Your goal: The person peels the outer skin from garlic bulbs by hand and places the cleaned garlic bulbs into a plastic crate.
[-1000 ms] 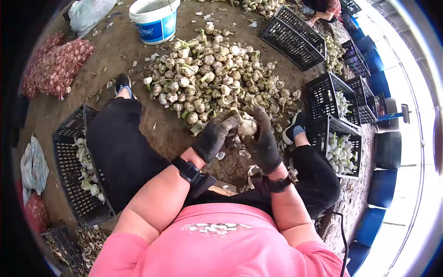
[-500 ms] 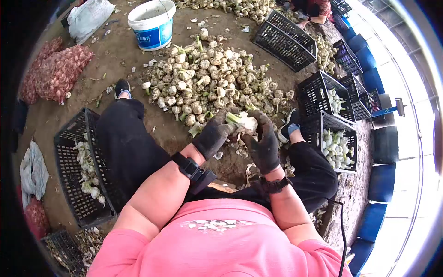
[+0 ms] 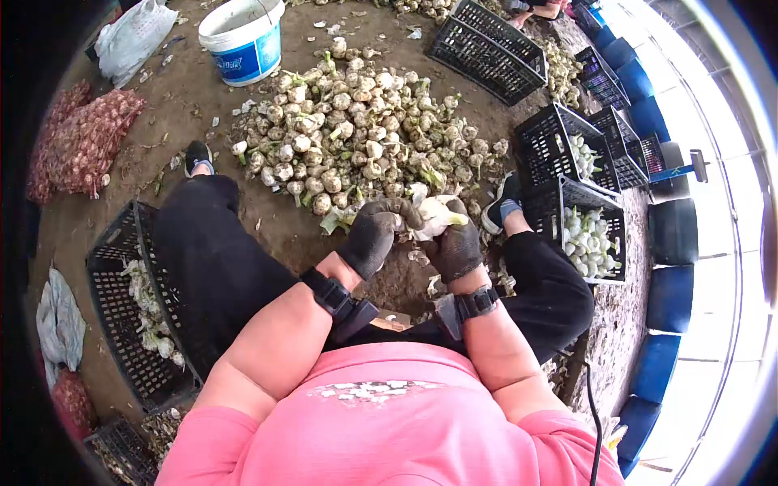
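Observation:
Between my two gloved hands is a whitish garlic bulb (image 3: 433, 217), with a short green-tipped stem end toward the right. My left hand (image 3: 373, 237) has its fingers curled and pinched at the bulb's left side, where loose pale skin shows. Wrapped under and around the right side is my right hand (image 3: 456, 245); its fingers partly cover the stem. Just beyond both hands lies a wide heap of soil-stained garlic bulbs (image 3: 365, 130) on the ground.
Black crates of cleaner garlic stand at my right (image 3: 604, 251) and left (image 3: 121, 300). A white-and-blue bucket (image 3: 247, 61) and red mesh sacks (image 3: 89, 146) are at the far left. Another empty-looking crate (image 3: 486, 49) lies beyond the heap, near another person's arm (image 3: 527, 12).
The garlic bulb has been turned: its green stem end pointed left and now points right. My right fingers have closed further around it. The whole view has shifted slightly.

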Demonstrator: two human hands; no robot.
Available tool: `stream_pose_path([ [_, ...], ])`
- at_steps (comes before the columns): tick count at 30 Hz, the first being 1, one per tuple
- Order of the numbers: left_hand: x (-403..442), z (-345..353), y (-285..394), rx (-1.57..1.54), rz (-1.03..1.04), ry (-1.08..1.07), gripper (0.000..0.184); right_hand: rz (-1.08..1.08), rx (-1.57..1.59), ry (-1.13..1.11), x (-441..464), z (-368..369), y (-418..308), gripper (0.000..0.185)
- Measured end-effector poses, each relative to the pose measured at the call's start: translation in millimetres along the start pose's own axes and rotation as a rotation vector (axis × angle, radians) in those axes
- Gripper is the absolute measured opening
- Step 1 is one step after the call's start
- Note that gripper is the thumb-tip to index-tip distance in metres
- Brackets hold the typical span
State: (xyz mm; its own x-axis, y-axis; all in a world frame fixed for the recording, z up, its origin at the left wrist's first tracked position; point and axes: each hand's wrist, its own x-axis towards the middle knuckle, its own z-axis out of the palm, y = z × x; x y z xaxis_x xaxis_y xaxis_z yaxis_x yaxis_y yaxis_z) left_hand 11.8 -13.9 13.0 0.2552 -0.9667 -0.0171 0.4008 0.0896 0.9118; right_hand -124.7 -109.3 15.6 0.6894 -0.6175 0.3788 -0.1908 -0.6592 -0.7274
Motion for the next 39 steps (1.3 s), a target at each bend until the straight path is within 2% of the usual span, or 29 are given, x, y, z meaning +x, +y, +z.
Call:
stream_pose_path([
  [1,2,-4,-10,0.235,0.103,0.058,0.033,0.034,0.045,0.050,-3,3,-3,0.022],
  [3,10,-17,-51,0.648,0.310,0.219,0.025,0.508,0.890,0.036,-8,2,-3,0.020],
  [5,16,-38,-74,1.153,0.035,0.225,0.020,0.474,1.592,-0.147,-11,-5,-12,0.019],
  [7,30,-46,-99,1.135,-0.261,0.084,0.042,0.555,1.125,-0.033,-2,-13,-20,0.022],
  [8,22,-39,-92,1.093,-0.164,0.108,0.053,0.422,0.737,-0.002,2,-12,-6,0.023],
  [9,13,-32,-86,1.048,-0.066,0.127,0.065,0.176,0.225,-0.047,0,-20,5,0.025],
  [10,10,-14,-27,0.852,-0.496,-0.016,0.075,-0.043,-0.305,0.026,2,-28,5,0.027],
  [11,11,-12,-36,0.787,-0.141,0.041,0.065,-0.040,-0.304,0.025,1,-30,4,0.027],
  [12,5,-15,-44,0.258,-0.243,-0.054,0.061,-0.032,-0.321,0.011,-3,-29,5,0.027],
  [14,4,10,-16,-0.173,-0.178,-0.196,0.054,-0.080,-0.263,0.011,-10,-18,3,0.025],
  [15,-3,19,-11,-0.227,-0.171,-0.085,0.054,-0.138,-0.192,0.018,-13,-11,2,0.024],
  [17,-6,15,-14,-0.446,-0.223,-0.044,0.057,0.573,0.850,0.040,-5,2,-7,0.020],
  [18,-1,10,-25,-0.295,-0.152,0.010,0.060,0.567,0.851,0.034,-3,0,-6,0.020],
  [19,2,6,-34,-0.296,-0.143,0.014,0.060,0.469,0.400,0.012,1,-6,-4,0.020],
  [20,3,4,-42,0.178,0.051,0.118,0.062,0.358,-0.049,-0.006,5,-9,-6,0.023],
  [21,2,2,-49,0.652,0.242,0.219,0.064,0.354,-0.051,-0.009,6,-11,-10,0.023],
  [23,-6,11,-23,0.756,0.201,0.214,0.065,0.425,-0.211,-0.199,10,-17,-35,0.032],
  [24,-7,13,-17,0.816,0.017,0.181,0.065,0.304,-0.395,-0.230,7,-9,-28,0.038],
  [25,-7,15,-16,0.874,-0.168,0.143,0.066,0.315,-0.400,-0.227,4,-2,-20,0.038],
  [26,-6,12,-25,0.904,-0.068,0.162,0.062,0.304,-0.404,-0.219,3,3,-14,0.037],
  [29,-2,-2,-44,0.912,0.031,0.175,0.057,0.318,-0.378,-0.221,-1,10,-4,0.036],
  [31,3,-9,-49,0.806,0.122,0.189,0.050,0.343,-0.109,-0.158,-7,14,17,0.034],
  [32,4,-10,-48,0.696,0.181,0.198,0.046,0.609,0.118,-0.180,-8,4,11,0.028],
  [33,2,-11,-49,0.695,0.181,0.196,0.046,0.611,0.116,-0.179,-10,0,16,0.028],
  [35,-7,3,-3,-0.085,-0.253,-0.065,0.042,0.456,0.202,-0.208,-21,1,41,0.021],
  [36,-12,16,18,-0.214,-0.260,-0.088,0.043,0.378,0.167,-0.108,-30,15,56,0.021],
  [38,-9,18,6,-0.174,-0.192,-0.076,0.043,0.236,0.125,0.001,-37,28,56,0.026],
  [39,-7,18,-1,-0.139,-0.121,-0.052,0.044,0.159,-0.202,-0.099,-36,33,58,0.030],
])
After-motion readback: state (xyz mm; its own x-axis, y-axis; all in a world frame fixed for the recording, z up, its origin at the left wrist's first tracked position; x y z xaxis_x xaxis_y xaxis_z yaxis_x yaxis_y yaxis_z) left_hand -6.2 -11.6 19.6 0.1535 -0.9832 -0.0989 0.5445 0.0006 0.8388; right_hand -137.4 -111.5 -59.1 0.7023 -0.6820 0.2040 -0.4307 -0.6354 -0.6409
